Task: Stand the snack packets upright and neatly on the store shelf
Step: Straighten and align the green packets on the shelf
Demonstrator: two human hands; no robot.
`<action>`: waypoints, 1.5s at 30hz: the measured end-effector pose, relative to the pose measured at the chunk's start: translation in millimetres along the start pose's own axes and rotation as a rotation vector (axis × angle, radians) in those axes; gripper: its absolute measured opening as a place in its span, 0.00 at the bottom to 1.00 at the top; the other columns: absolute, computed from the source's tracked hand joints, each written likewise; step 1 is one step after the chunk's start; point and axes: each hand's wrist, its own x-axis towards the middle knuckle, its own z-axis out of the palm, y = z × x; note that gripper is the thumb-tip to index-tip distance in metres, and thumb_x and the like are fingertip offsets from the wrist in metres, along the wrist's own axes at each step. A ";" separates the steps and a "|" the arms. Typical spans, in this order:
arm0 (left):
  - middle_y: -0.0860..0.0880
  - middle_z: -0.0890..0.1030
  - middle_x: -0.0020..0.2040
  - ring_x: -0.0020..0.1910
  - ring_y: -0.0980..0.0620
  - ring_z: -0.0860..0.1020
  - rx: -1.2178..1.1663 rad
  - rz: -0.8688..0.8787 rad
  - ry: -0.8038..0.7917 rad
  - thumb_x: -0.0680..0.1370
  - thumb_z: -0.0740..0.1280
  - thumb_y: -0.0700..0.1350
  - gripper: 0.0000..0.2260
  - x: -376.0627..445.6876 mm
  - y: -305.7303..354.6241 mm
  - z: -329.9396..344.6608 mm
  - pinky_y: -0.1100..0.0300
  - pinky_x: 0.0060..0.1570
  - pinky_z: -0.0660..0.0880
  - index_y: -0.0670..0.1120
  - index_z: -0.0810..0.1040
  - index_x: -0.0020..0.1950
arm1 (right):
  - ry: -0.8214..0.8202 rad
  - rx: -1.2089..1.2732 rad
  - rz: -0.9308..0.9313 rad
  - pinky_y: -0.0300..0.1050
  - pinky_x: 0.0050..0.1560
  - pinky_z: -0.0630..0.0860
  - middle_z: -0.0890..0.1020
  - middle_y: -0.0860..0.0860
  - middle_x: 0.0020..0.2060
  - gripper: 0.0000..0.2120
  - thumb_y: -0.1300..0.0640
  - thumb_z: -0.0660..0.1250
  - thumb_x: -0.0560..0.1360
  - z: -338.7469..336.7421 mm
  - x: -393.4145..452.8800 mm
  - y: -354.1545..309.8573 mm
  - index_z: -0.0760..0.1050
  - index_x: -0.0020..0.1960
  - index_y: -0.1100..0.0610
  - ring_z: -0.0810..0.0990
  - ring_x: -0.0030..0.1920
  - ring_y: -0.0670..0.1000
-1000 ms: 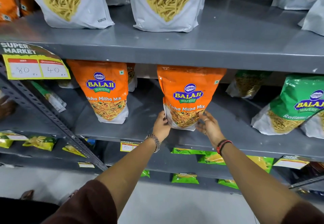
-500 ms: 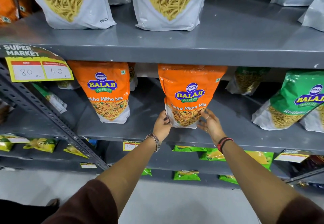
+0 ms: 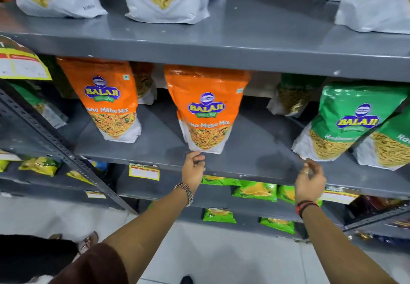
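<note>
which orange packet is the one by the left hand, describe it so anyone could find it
On the middle grey shelf stand two orange packets. It is the right-hand orange packet, just above the left hand, nearer the shelf's front edge than its twin.

Left arm: stretched forward and up, bare forearm, dark sleeve bunched at the elbow.
Left wrist: metal bracelet, wrist nearly straight.
Left hand (image 3: pixel 193 165): fingers loosely curled, nothing in its grasp, knuckles up.
Right arm: reaching forward, angled out to the right.
Right wrist: red and black bands.
Right hand (image 3: pixel 308 180): empty, fingers relaxed and drooping, ring showing, slightly blurred.
</note>
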 end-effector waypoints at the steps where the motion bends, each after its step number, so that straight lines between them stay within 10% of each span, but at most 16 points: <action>1: 0.51 0.74 0.41 0.37 0.55 0.73 -0.008 0.010 -0.016 0.76 0.58 0.27 0.15 -7.0 -3.8 13.2 0.65 0.37 0.69 0.41 0.68 0.59 | 0.019 0.014 0.005 0.57 0.57 0.72 0.80 0.65 0.53 0.13 0.57 0.59 0.76 -15.1 15.9 6.0 0.76 0.58 0.59 0.77 0.56 0.65; 9: 0.39 0.76 0.57 0.44 0.54 0.75 0.106 0.074 -0.176 0.78 0.58 0.30 0.17 -37.3 -6.2 161.8 0.65 0.43 0.73 0.34 0.68 0.66 | -0.372 0.207 0.035 0.45 0.64 0.65 0.72 0.55 0.65 0.20 0.53 0.56 0.80 -97.2 139.7 -7.2 0.66 0.68 0.61 0.70 0.66 0.54; 15: 0.43 0.62 0.76 0.73 0.45 0.64 0.298 0.049 -0.343 0.77 0.60 0.32 0.30 -46.1 13.4 263.3 0.56 0.68 0.65 0.44 0.54 0.76 | -0.641 0.258 0.067 0.59 0.75 0.55 0.59 0.52 0.76 0.27 0.44 0.51 0.79 -112.2 175.0 -17.1 0.53 0.76 0.51 0.59 0.75 0.54; 19: 0.43 0.69 0.72 0.69 0.43 0.69 0.410 0.123 -0.372 0.75 0.62 0.32 0.29 -45.6 17.2 292.0 0.47 0.68 0.69 0.45 0.60 0.74 | -0.756 0.187 0.116 0.60 0.74 0.57 0.61 0.53 0.75 0.29 0.39 0.48 0.78 -102.4 182.3 -9.6 0.53 0.76 0.49 0.61 0.75 0.55; 45: 0.45 0.74 0.68 0.66 0.45 0.74 0.286 0.045 -0.313 0.77 0.56 0.34 0.23 -37.9 24.1 227.5 0.45 0.64 0.70 0.47 0.64 0.72 | -0.705 0.270 0.244 0.52 0.58 0.74 0.73 0.60 0.67 0.24 0.45 0.51 0.79 -58.0 122.7 -16.7 0.66 0.68 0.58 0.73 0.66 0.60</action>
